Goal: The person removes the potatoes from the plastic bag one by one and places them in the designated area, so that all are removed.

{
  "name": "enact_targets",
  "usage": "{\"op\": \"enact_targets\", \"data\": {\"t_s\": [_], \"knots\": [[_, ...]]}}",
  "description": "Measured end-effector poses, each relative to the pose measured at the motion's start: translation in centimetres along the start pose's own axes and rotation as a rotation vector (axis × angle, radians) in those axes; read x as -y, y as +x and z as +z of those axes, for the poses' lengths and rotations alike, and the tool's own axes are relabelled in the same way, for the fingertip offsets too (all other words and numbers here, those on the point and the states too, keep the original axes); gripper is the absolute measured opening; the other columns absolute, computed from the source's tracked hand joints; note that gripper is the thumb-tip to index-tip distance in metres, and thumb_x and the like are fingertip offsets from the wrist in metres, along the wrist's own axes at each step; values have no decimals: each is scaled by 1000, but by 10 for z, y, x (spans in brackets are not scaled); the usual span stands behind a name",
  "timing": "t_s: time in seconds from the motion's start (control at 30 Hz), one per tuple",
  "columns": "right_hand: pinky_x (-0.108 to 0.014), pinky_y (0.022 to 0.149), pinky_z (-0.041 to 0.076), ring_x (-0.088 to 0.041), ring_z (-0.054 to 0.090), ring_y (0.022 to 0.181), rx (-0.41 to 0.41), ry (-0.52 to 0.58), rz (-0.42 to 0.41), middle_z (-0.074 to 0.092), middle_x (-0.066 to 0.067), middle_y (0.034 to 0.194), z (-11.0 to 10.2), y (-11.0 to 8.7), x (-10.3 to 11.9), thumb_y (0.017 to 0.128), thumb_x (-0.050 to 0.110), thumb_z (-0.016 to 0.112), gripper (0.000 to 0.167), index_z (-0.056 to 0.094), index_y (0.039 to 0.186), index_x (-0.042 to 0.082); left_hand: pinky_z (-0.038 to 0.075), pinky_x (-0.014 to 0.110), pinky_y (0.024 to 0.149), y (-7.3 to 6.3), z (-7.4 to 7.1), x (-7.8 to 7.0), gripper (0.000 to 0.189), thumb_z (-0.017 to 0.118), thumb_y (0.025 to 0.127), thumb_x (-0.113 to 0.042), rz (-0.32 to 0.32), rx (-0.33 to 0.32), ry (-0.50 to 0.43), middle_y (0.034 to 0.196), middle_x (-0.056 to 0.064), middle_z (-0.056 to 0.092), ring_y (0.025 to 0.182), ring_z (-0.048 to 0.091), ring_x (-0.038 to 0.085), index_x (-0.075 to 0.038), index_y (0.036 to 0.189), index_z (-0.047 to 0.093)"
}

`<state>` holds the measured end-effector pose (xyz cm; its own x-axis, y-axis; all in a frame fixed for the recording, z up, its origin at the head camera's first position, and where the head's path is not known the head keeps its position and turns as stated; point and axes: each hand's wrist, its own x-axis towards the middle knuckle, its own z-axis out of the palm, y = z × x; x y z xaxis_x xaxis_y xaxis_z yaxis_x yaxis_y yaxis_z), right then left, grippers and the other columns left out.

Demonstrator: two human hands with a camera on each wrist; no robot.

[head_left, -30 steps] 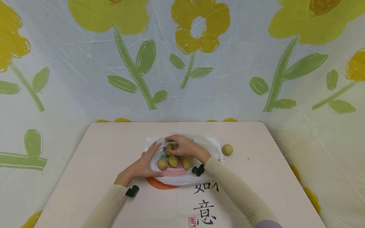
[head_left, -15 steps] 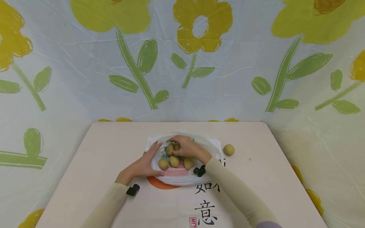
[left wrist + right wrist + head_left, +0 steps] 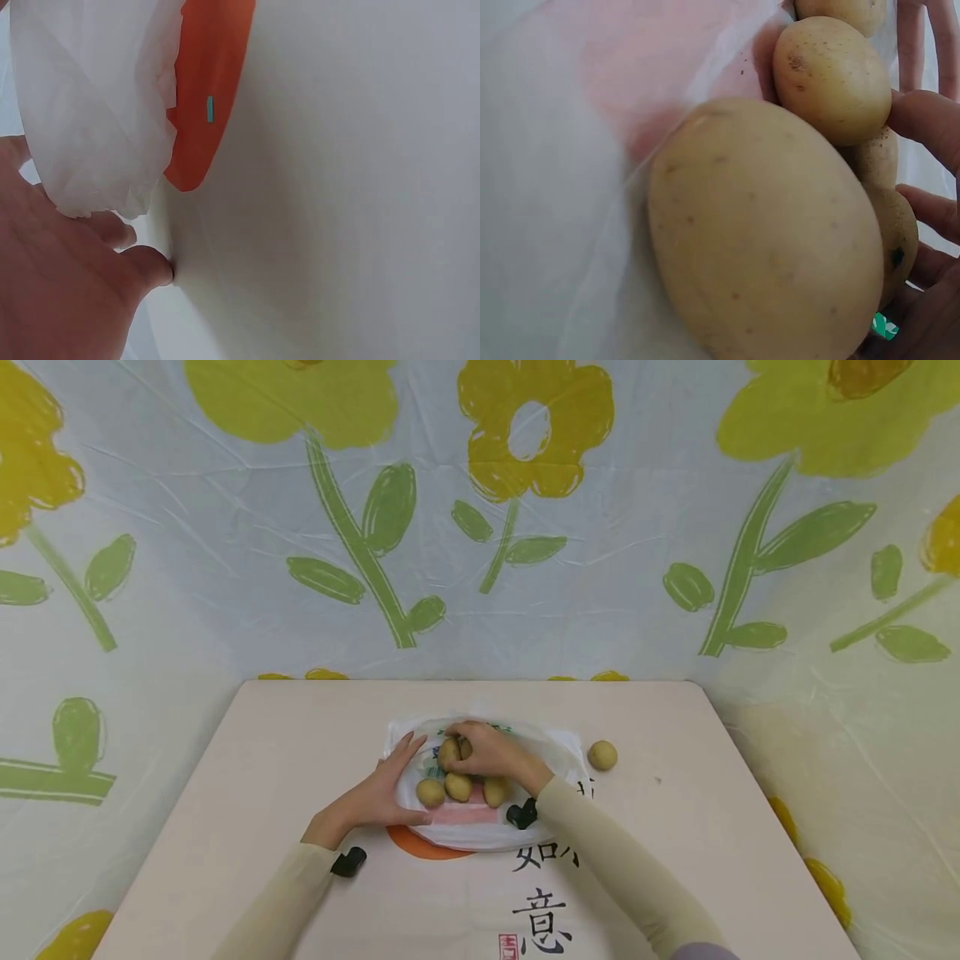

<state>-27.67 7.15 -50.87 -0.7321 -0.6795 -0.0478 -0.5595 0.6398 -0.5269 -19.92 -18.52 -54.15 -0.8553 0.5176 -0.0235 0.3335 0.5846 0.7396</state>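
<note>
A white plastic bag (image 3: 468,837) lies flat on the table with several potatoes on it. My right hand (image 3: 491,750) reaches over the bag, its thumb and fingers curled around a potato (image 3: 448,753) at the back of the group. Two potatoes sit nearer the front, a left one (image 3: 431,792) and a right one (image 3: 496,791). In the right wrist view a large potato (image 3: 765,232) hides part of the grip. My left hand (image 3: 378,795) rests at the bag's left edge with fingers spread and straight; in the left wrist view its thumb touches the table beside the bag (image 3: 97,105).
One loose potato (image 3: 602,755) lies on the table right of the bag. An orange printed disc (image 3: 427,845) and black lettering (image 3: 542,922) mark the pale table (image 3: 300,735). A flowered cloth (image 3: 585,577) hangs behind and at both sides.
The right hand has shifted slightly over the same potatoes, and its wrist sits a little lower. The left hand stays put. The whole head view has drifted slightly.
</note>
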Motion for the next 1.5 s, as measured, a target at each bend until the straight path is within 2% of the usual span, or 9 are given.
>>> {"op": "enact_targets", "data": {"t_s": [0.3,0.57,0.83,0.93,1.07,1.2,1.3,1.5], "knots": [[-39,106,51,-22,63,119,8,-13,39,67,-7,134,6,2,-1,92,42,76,58,62,137,9,25,71,118,0,3,3,123,88,74,-53,21,-46,-10,173,16,2,157,12,44,-19,166,15],[-40,99,54,-22,65,113,19,-4,84,69,-6,130,4,2,4,90,45,77,60,62,138,11,30,71,115,1,3,2,116,89,76,-48,79,-129,-11,171,16,11,154,20,44,-15,165,21],[-39,99,54,-21,66,110,22,6,94,70,-7,127,6,6,7,90,41,79,59,63,136,9,30,71,115,-1,0,2,112,87,78,-46,130,-151,5,173,11,6,158,13,41,-19,165,22],[-38,98,54,-20,66,108,24,3,96,70,-6,125,6,6,8,90,41,79,59,63,136,8,29,73,115,-1,-2,4,113,88,77,-45,122,-161,3,174,13,1,158,8,42,-20,165,22],[-37,98,54,-19,65,107,32,5,105,70,-6,126,4,5,10,90,41,78,60,62,137,8,34,74,111,-2,-2,5,118,90,74,-45,92,-187,-7,172,15,-9,155,14,50,-22,166,19],[-38,98,54,-20,65,108,28,11,104,70,-7,125,5,5,11,90,40,78,58,63,135,8,37,75,107,-3,-3,3,124,91,72,-47,68,-210,3,171,12,-18,153,14,55,-25,166,14],[-39,99,54,-21,66,109,23,3,104,71,-7,124,5,6,11,90,40,78,58,63,135,7,37,75,107,-4,-3,2,126,91,71,-47,62,-210,8,171,13,-18,154,10,54,-28,167,12],[-37,97,54,-20,66,106,19,-26,123,71,-5,121,7,6,11,90,43,77,57,63,135,10,36,75,108,-4,-4,2,129,91,70,-48,58,-172,-1,172,15,-12,154,12,52,-23,167,10]]}}
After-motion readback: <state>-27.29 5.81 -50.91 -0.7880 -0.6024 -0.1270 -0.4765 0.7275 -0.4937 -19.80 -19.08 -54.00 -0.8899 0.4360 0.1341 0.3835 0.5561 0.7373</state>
